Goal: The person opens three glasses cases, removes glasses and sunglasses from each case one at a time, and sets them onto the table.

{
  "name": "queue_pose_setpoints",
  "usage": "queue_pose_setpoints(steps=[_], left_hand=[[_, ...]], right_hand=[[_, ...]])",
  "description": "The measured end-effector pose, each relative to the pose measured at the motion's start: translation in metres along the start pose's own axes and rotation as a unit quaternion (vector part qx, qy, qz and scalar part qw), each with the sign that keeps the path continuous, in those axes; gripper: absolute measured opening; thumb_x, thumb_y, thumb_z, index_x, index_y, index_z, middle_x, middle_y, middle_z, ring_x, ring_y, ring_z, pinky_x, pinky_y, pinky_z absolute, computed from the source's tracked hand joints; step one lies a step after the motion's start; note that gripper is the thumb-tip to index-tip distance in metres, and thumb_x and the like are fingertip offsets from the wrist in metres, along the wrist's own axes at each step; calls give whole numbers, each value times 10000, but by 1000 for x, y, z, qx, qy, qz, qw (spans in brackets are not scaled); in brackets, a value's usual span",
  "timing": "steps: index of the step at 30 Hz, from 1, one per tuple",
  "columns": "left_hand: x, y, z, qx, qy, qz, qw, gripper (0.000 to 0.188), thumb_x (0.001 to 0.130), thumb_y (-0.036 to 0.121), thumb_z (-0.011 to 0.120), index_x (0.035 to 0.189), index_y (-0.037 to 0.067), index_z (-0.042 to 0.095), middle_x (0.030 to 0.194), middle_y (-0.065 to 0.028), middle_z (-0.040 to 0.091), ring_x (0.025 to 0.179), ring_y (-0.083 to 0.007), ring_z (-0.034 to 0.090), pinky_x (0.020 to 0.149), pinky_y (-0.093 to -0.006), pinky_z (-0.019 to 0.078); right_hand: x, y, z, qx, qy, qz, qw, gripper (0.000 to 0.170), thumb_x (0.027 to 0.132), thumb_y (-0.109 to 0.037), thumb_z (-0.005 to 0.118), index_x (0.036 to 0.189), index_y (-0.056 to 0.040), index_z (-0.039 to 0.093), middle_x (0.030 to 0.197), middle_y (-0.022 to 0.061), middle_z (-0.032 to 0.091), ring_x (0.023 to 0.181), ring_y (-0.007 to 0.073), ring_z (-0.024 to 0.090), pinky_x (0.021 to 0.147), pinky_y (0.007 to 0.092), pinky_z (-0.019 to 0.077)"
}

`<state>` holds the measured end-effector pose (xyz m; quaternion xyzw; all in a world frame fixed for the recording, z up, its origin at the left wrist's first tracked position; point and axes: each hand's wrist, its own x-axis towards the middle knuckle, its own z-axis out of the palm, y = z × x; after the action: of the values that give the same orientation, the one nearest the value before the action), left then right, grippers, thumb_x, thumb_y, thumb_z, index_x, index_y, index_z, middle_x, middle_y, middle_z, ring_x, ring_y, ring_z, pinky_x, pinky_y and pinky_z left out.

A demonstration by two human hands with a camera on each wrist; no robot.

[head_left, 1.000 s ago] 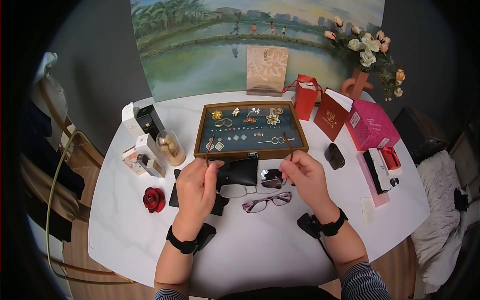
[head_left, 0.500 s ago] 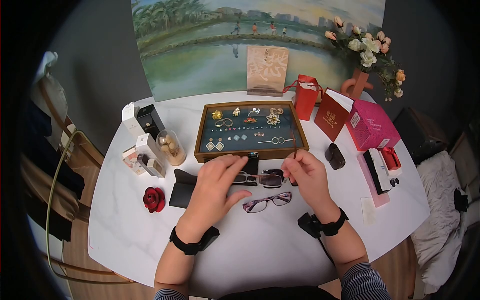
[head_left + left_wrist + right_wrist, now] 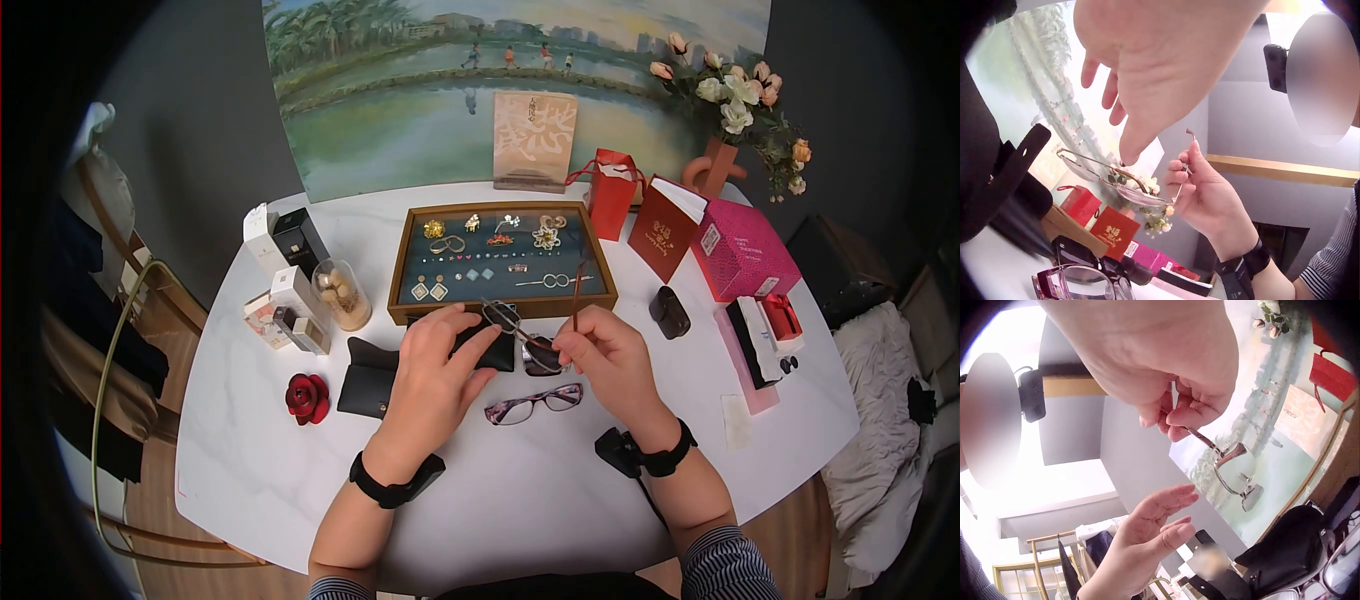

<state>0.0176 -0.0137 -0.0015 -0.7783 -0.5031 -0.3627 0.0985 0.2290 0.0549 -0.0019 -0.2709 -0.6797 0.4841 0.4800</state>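
Note:
My right hand (image 3: 615, 365) pinches one temple of a pair of thin metal-framed eyeglasses (image 3: 1235, 469), its brown tip pointing up. The frame hangs tilted in the air to the left of those fingers. My left hand (image 3: 430, 385) is beside the lenses with loosely spread fingers, holding nothing. Below lie purple patterned eyeglasses (image 3: 515, 411) and dark-lensed sunglasses (image 3: 1075, 253). A black glasses case (image 3: 362, 390) is partly hidden behind the left hand, with another black case (image 3: 495, 352) behind the fingers.
A wooden jewellery display case (image 3: 400, 265) stands just beyond the hands. To the left are small boxes (image 3: 295, 300), a glass dome (image 3: 342, 295) and a red rose ornament (image 3: 307, 398). On the right sit a dark earbud-like case (image 3: 669, 312), a red bag (image 3: 610, 200) and a pink box (image 3: 745, 250).
My left hand has let go of the other temple and opened beside the lenses. The eyeglasses, kept in my right hand, have turned, their left end now tilted up and away.

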Motion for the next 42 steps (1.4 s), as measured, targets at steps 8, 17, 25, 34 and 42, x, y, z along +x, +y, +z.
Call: queue_pose_setpoints(steps=[8, 17, 25, 34, 42], left_hand=[[-1, -2, 4, 6, -12, 3, 1000, 554, 648, 83, 801, 1172, 116, 626, 1246, -94, 525, 1228, -337, 464, 1004, -464, 387], [-2, -4, 6, 26, 17, 38, 999, 406, 686, 47, 765, 1075, 110, 664, 1100, -34, 604, 1131, -244, 563, 1064, -515, 334], [-3, 0, 9, 88, 57, 92, 990, 343, 725, 47, 739, 1055, 116, 672, 982, -2, 652, 1009, -185, 620, 1056, -499, 346], [-6, 2, 6, 73, 56, 113, 989, 308, 714, 48, 752, 1010, 95, 681, 1045, -42, 630, 952, -190, 622, 984, -433, 420], [-4, 3, 7, 54, 77, 128, 987, 307, 749, 79, 691, 1055, 80, 664, 1156, -73, 637, 926, -186, 625, 942, -390, 427]], right_hand=[[-4, -5, 2, 37, -30, 9, 999, 129, 942, -108, 607, 876, 3, 601, 820, 16, 581, 696, 67, 563, 618, 204, 446], [0, -8, -2, 106, -4, 56, 993, 96, 969, -112, 559, 958, -21, 588, 843, 18, 620, 743, 58, 576, 615, 198, 441], [1, -5, 3, 138, 5, 34, 990, 179, 946, -43, 569, 1121, -18, 544, 953, 45, 626, 819, 80, 606, 679, 205, 465], [-1, 2, 8, -114, -57, -31, 991, 128, 899, -6, 587, 1021, -17, 623, 982, 63, 619, 818, 135, 624, 704, 236, 498], [-1, -3, 5, -163, -69, -23, 984, 139, 886, -18, 599, 1021, -36, 630, 952, 69, 607, 770, 157, 614, 691, 264, 499]])
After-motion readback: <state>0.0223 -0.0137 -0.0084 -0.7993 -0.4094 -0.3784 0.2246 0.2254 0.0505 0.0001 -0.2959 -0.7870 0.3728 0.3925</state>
